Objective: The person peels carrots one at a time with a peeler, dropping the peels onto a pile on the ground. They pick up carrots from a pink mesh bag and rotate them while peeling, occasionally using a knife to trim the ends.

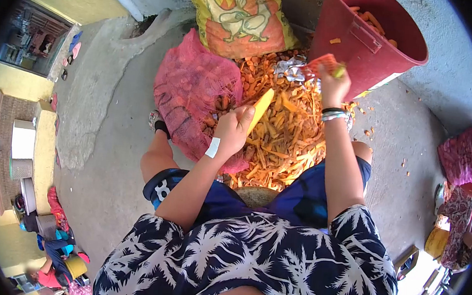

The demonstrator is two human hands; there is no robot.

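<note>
My left hand [234, 129] is wrapped round the lower end of a peeled orange carrot [260, 112], which points up and to the right. To the right, my right hand [335, 84] is closed on a peeler with a yellow-green handle [339, 72] and a red-orange part [321, 65], held apart from the carrot. Beneath both hands lies a heap of orange peelings [290, 124]. A pink mesh sack [188, 83] of unpeeled carrots lies left of the heap, its mouth toward the peelings.
A red bin [344, 39] holding orange pieces [372, 22] stands at the upper right. Behind the heap is a yellow and orange sack [240, 20] with printed chickens. Another pink sack [461, 154] lies far right. People [51, 271] are at the lower left.
</note>
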